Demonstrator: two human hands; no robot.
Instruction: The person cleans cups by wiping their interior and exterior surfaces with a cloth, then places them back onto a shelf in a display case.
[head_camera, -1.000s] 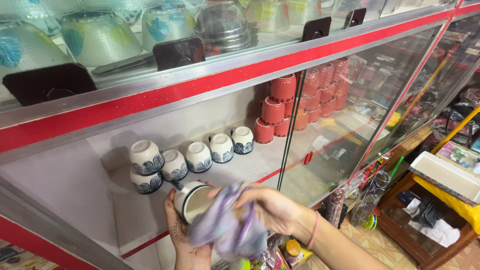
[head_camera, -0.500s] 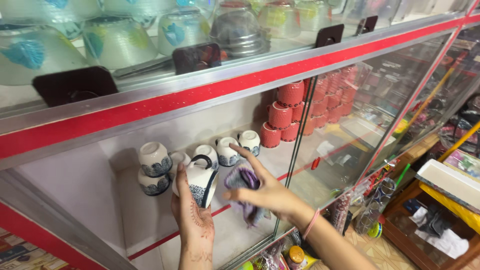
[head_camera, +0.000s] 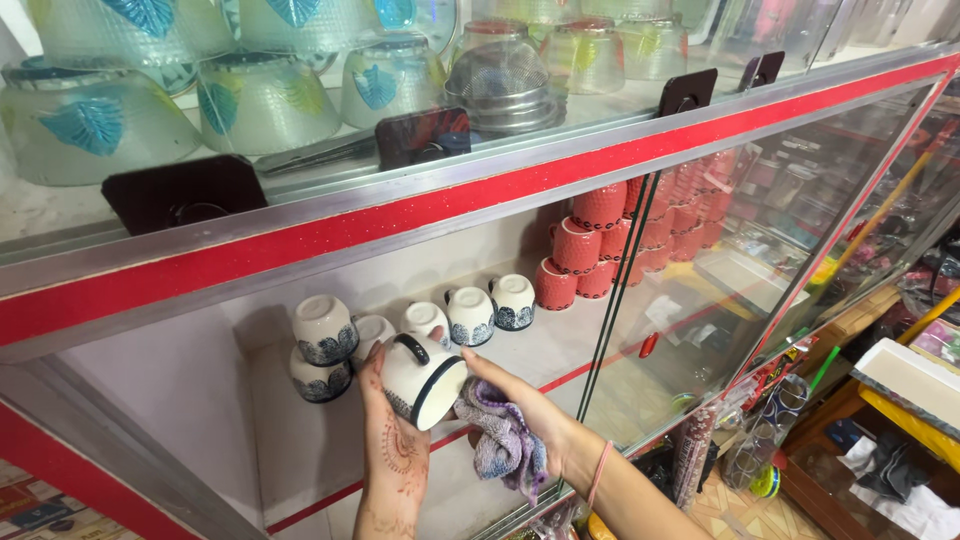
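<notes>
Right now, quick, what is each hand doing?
Left hand: closed around a white cup with a dark rim, tipped on its side.
Right hand: holding a purple cloth, fingers against the cup's rim.

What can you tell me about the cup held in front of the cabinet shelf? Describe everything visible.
The cup is white, glossy like ceramic, with a dark blue rim, a dark handle and a blue pattern near its base. It is tilted on its side, mouth toward the lower right. The left hand grips it from below; the right hand, holding a purple cloth, touches its rim.
</notes>
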